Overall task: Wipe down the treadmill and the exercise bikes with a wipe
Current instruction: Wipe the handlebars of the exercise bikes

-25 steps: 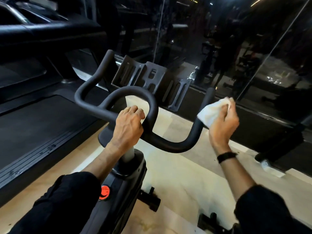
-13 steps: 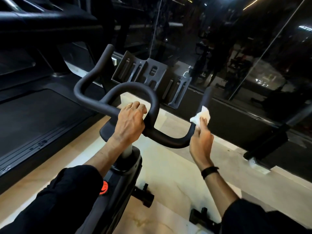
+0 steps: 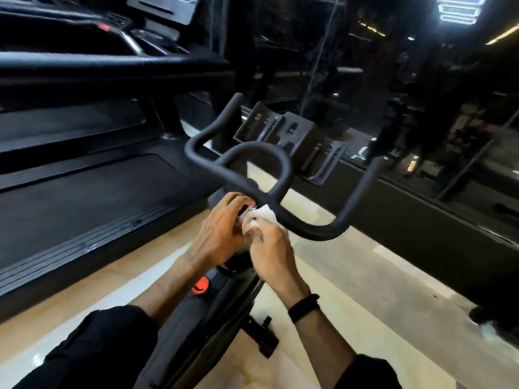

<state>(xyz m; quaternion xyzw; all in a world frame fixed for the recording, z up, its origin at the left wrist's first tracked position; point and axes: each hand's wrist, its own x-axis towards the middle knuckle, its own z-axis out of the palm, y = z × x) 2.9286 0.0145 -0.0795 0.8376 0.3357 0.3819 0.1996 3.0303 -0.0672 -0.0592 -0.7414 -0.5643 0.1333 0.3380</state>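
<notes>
Treadmill (image 3: 92,197) left, pale floor (image 3: 351,276), dark mirror wall (image 3: 407,80)

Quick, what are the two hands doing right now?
Left hand: fingers curled onto the wipe.
Right hand: holding the same wipe, just under the handlebar.

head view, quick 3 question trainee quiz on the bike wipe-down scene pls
1. True or false: the white crumpled wipe lies on the pale floor.
2. Which hand wears the black wristband? A) left B) right C) neither
3. Fill in: the round orange knob sits on the bike frame below the ____.

Key:
1. False. The left hand and right hand both hold it, just under the black curved rubber handlebar.
2. B.
3. Hands. The black treadmill belt lies to the left.
</notes>
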